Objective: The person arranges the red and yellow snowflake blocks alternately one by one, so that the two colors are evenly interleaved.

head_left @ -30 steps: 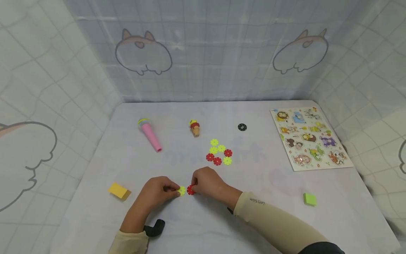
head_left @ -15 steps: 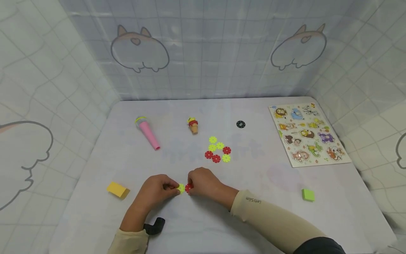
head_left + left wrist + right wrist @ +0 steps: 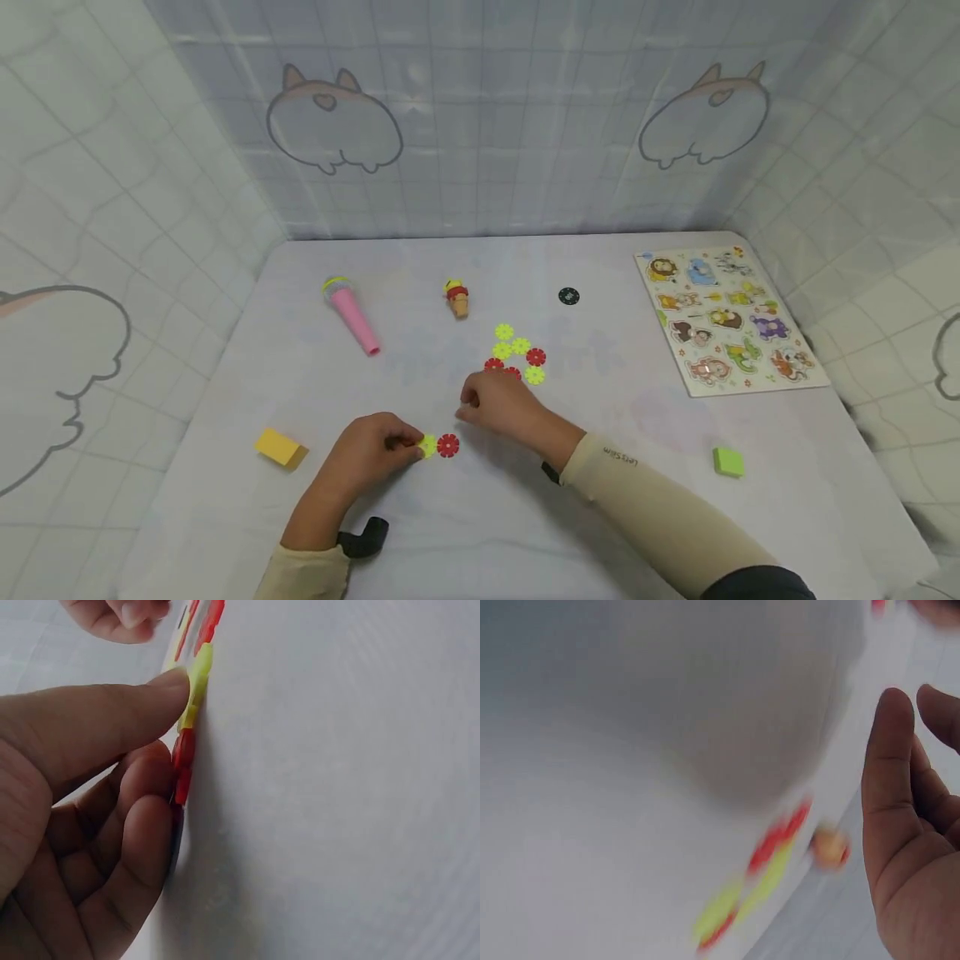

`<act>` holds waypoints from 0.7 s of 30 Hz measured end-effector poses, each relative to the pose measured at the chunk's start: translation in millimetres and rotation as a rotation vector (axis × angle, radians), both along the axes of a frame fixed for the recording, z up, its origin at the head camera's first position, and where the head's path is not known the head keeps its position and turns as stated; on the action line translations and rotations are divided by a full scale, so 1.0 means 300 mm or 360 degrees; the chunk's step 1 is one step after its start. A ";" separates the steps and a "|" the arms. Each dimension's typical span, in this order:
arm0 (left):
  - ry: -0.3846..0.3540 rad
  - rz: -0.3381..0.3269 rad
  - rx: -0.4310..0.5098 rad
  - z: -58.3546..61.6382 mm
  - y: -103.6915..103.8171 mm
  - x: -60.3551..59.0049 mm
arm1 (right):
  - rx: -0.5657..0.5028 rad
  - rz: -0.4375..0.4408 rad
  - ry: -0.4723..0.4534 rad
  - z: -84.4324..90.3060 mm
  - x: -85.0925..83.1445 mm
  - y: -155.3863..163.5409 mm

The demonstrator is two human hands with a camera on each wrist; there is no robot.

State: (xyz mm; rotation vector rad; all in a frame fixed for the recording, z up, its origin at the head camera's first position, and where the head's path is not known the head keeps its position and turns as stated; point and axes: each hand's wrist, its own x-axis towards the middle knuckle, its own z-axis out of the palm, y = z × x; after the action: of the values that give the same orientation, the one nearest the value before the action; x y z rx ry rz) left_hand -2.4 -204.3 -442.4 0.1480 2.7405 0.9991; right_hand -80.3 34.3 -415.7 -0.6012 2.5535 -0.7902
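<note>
My left hand (image 3: pixel 375 450) pinches a yellow-green notched building disc (image 3: pixel 429 447) low over the table. In the left wrist view its thumb lies on the yellow-green disc, and a red disc (image 3: pixel 182 765) and a dark edge (image 3: pixel 176 840) show beside the fingertips, mostly hidden by the hand. Right beside the yellow-green one lies another red disc (image 3: pixel 447 446). My right hand (image 3: pixel 510 408) holds nothing, thumb and forefinger slightly apart in the right wrist view. It overlaps a loose group of yellow-green discs (image 3: pixel 521 345) and red discs (image 3: pixel 536 357), hiding part of the nearest red ones.
A pink toy microphone (image 3: pixel 355 319), an ice-cream-cone toy (image 3: pixel 457 299) and a black round chip (image 3: pixel 569 296) lie farther back. An animal picture puzzle board (image 3: pixel 731 321) is at the right. A yellow block (image 3: pixel 279 447) sits left, a green block (image 3: pixel 728 461) right.
My right hand brought the red disc against the yellow-green one, let it go and moved up and right toward the loose discs. The left hand stays in place.
</note>
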 end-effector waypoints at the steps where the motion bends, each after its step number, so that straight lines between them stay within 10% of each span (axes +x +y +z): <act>1: 0.0008 0.0002 -0.0002 0.000 0.000 0.000 | -0.0034 -0.0055 0.0001 0.008 -0.030 0.023; 9: 0.0018 -0.0004 0.0006 -0.003 0.023 -0.002 | -0.0064 -0.0490 0.0042 0.043 -0.270 0.175; 21: 0.0053 -0.0205 -0.0006 0.002 0.102 -0.032 | 0.0394 -0.0411 0.0056 -0.023 -0.377 0.100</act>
State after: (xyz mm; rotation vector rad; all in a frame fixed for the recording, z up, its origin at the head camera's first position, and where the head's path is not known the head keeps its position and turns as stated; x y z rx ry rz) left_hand -11.9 -173.8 -441.9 0.3390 2.7225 0.9645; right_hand -193.3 64.4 -422.7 -0.2123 2.7397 -0.5326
